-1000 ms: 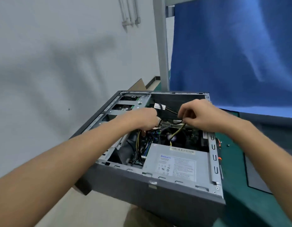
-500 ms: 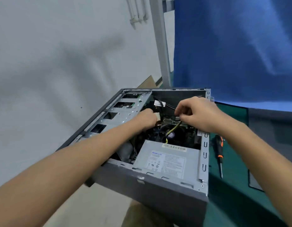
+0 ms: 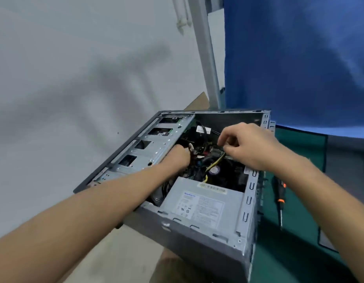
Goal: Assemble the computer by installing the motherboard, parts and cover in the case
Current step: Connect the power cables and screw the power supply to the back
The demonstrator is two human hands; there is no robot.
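With left hand [image 3: 180, 158] gripping white connector [image 3: 191, 148], right hand [image 3: 248, 146] pinching yellow cable [image 3: 214, 163], aligning squarely before pressing home

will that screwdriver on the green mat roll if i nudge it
Probably rolls a bit: the screwdriver looks round-handled and lies loose on the flat green mat. Likely stiff and light, easy to lift by its black handle.

hands [image 3: 178, 159] [image 3: 251, 147]: 2 | case [image 3: 207, 248]: 1 | power supply [image 3: 201, 203]: 1 | screwdriver [image 3: 280, 199]: 1 | green mat [image 3: 299, 144]: 1
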